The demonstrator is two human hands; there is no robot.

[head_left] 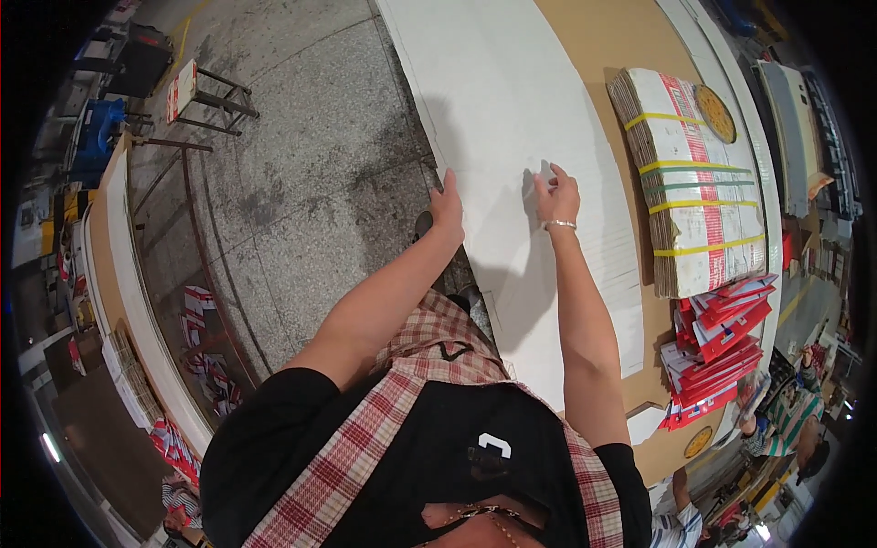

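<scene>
A long white sheet [512,119] covers the near part of the table in front of me. My left hand [448,212] is at the sheet's left edge, its finger stretched forward and nothing visible in it. Over the middle of the sheet is my right hand [560,198], a bracelet on its wrist. Its fingers are curved and apart, with no object between them. Whether either hand touches the sheet I cannot tell. Both hands cast shadows on the white surface.
Right of the sheet, brown cardboard [585,36] bears a strapped bundle of flat cartons [685,228] with a round yellow disc [715,114] on it. Red and white folded bags [717,356] lie nearer. On the left stand a stool [215,99] and another table [137,283]. Other people are at lower right.
</scene>
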